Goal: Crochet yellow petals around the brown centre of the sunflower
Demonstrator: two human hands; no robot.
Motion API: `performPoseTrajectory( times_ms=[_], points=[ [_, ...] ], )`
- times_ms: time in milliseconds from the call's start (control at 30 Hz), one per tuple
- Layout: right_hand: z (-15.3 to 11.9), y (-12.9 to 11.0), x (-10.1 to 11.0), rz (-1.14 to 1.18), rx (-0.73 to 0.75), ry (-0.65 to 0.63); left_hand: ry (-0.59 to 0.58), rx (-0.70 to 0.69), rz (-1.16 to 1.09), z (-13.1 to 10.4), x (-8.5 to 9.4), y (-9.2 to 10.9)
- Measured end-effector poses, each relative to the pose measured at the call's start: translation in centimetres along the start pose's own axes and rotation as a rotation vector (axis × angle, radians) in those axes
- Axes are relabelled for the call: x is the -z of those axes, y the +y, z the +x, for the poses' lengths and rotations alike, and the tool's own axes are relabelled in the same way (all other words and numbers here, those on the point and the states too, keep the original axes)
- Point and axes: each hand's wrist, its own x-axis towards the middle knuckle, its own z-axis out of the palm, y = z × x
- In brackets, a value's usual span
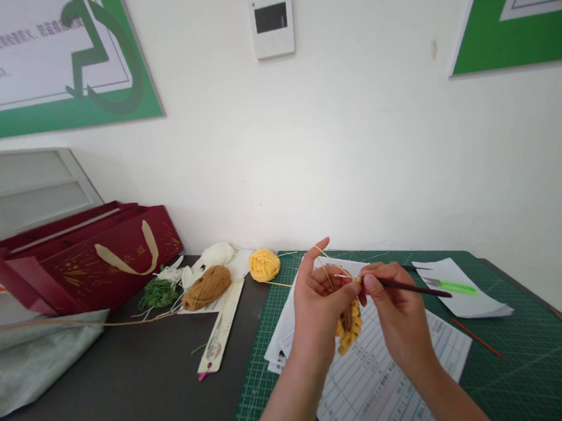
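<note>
Between both hands is a small crochet piece in yellow and brown, hanging below my left fingers. My left hand pinches its top edge with thumb and fingers. Its index finger points up with yellow yarn looped over it. My right hand grips a crochet hook with a dark handle, its thin metal tip reaching left to the stitches at my left fingertips. A yellow yarn ball sits to the left, its strand running toward my hands. The exact stitch at the hook tip is too small to make out.
Printed sheets lie under my hands on a green cutting mat. Right of them are green-handled snips on paper and a red stick. Leftward lie brown yarn, green yarn, a bookmark and a red bag.
</note>
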Motion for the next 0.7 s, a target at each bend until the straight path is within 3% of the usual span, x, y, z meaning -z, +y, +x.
performPoseTrajectory(
  times_ms=[233, 367, 500, 700],
  points=[
    [-0.4, 0.5, 0.8, -0.173, 0.228, 0.015, 0.040, 0.021, -0.020, -0.1, -0.2, -0.2],
    [-0.3, 0.8, 2.0, -0.229, 0.338, -0.035, 0.031, 0.129, -0.085, 0.3, 0.1, -0.6],
    [0.1, 0.8, 2.0, -0.178, 0.315, -0.038, -0.017, 0.222, -0.161, 0.7, 0.5, -0.5],
    [0.7, 0.7, 1.4, -0.039, 0.197, -0.074, -0.087, 0.197, -0.192, 0.7, 0.6, -0.3]
  ],
)
